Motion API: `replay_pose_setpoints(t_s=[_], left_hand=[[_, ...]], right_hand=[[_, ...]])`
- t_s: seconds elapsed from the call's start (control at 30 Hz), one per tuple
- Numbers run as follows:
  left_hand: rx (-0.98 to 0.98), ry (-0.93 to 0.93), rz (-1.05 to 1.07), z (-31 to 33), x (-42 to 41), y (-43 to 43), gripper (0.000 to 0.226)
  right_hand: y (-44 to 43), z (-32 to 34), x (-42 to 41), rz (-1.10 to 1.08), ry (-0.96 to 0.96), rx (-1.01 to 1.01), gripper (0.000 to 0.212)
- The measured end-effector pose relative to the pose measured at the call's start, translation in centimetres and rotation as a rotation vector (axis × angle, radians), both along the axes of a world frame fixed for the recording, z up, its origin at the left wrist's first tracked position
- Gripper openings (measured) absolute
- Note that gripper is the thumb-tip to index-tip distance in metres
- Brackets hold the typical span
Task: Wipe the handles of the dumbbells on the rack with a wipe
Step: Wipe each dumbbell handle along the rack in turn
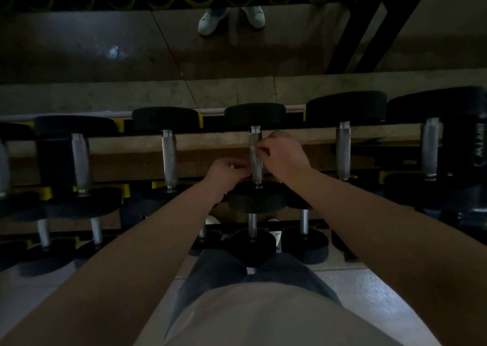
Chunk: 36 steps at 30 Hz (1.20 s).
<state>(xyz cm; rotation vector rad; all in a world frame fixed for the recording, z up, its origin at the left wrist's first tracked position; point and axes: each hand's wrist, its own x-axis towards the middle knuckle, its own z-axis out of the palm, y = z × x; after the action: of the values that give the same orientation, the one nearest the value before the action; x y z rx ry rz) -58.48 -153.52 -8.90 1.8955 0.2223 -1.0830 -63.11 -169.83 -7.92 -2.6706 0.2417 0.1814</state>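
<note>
A row of black dumbbells with silver knurled handles lies across the upper rack rail (pixel 210 141). Both hands are at the middle dumbbell's handle (pixel 255 137). My right hand (pixel 283 158) pinches something thin and pale, apparently the wipe (pixel 253 151), against the handle's mid part from the right. My left hand (pixel 228 173) is closed at the handle's lower left, with a small pale bit showing at its fingers. The scene is dim, so the wipe is hard to make out.
Neighbouring handles stand to the left (pixel 169 158) and right (pixel 343 150). A lower tier holds smaller dumbbells (pixel 252 236). A mirror behind the rack reflects white shoes (pixel 212 20). Yellow rack cradles (pixel 47 194) sit under the heads.
</note>
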Motion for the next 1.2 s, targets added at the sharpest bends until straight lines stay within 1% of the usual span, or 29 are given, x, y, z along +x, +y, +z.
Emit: replay_pose_setpoints(t_s=[0.03,0.1,0.13,0.17,0.23,0.3,0.37,0.4,0.47,0.53,0.57,0.6,0.63,0.67,0.8,0.87,0.93,1.0,1.07,1.1,1.13,1.17,1.2], left_hand=[[-0.006,-0.008,0.013,-0.2,0.0,0.2,0.026],[-0.005,-0.040,0.029,-0.2,0.1,0.6,0.034],[-0.004,-0.048,0.026,-0.1,0.2,0.8,0.035],[-0.001,-0.045,0.021,0.0,0.3,0.9,0.034],[0.004,-0.026,0.008,-0.2,0.5,1.2,0.031],[-0.001,0.001,0.007,0.0,0.6,1.3,0.021],[0.003,0.030,0.004,0.1,0.8,1.5,0.014],[0.005,0.039,0.003,0.2,0.8,1.6,0.014],[-0.009,0.046,0.003,0.5,0.9,1.7,0.018],[-0.016,0.057,0.024,0.6,0.8,1.5,0.022],[-0.018,0.061,0.039,0.6,0.7,1.5,0.022],[-0.017,0.064,0.046,0.7,0.7,1.4,0.023],[-0.011,0.076,0.046,0.8,0.6,1.3,0.023],[-0.010,0.090,0.042,0.9,0.5,1.2,0.023],[0.016,0.099,-0.001,0.7,0.5,1.1,0.020],[0.029,0.090,0.004,0.6,0.5,1.1,0.019],[0.034,0.100,0.016,0.9,0.5,1.2,0.017],[0.021,0.121,0.031,1.0,0.5,1.2,0.019],[-0.015,0.140,0.065,1.0,0.6,1.1,0.023],[-0.017,0.142,0.064,1.0,0.6,1.0,0.024],[-0.012,0.142,0.053,1.2,0.6,0.9,0.023],[-0.020,0.139,0.041,1.5,0.5,0.7,0.020],[-0.038,0.135,0.032,1.8,0.5,0.5,0.018]], right_hand=[[0.0,0.2,-0.3,0.130,0.063,-0.038,0.023],[0.4,0.4,-1.3,0.411,0.252,-0.078,0.025],[0.5,0.6,-1.6,0.482,0.321,-0.068,0.025],[0.5,0.8,-1.7,0.486,0.338,-0.051,0.025],[0.3,0.9,-1.0,0.388,0.262,-0.035,0.024],[0.3,1.1,0.4,0.207,0.124,-0.053,0.022],[0.2,1.1,1.6,0.047,0.026,-0.016,0.022],[0.2,1.1,1.8,0.040,0.028,-0.020,0.022],[0.5,1.1,1.2,0.159,0.112,-0.072,0.021],[1.1,1.0,0.1,0.334,0.296,-0.088,0.021],[1.6,0.9,-0.3,0.398,0.396,-0.093,0.023],[2.0,0.9,-0.6,0.419,0.457,-0.089,0.025],[2.4,0.9,-0.7,0.399,0.468,-0.094,0.026],[2.8,1.0,-0.3,0.351,0.440,-0.119,0.026],[3.5,1.6,2.3,0.086,0.227,-0.306,0.014],[3.5,1.7,2.9,0.038,0.216,-0.328,0.014],[3.9,1.5,2.1,0.066,0.269,-0.288,0.014],[4.5,1.3,0.8,0.180,0.379,-0.241,0.013],[4.3,0.7,-0.4,0.275,0.449,-0.161,0.018],[3.9,0.5,-0.7,0.286,0.452,-0.128,0.022],[3.4,0.4,-0.9,0.267,0.431,-0.094,0.025],[2.8,0.4,-1.1,0.199,0.384,-0.038,0.025],[2.3,0.4,-1.3,0.074,0.309,0.046,0.023]])
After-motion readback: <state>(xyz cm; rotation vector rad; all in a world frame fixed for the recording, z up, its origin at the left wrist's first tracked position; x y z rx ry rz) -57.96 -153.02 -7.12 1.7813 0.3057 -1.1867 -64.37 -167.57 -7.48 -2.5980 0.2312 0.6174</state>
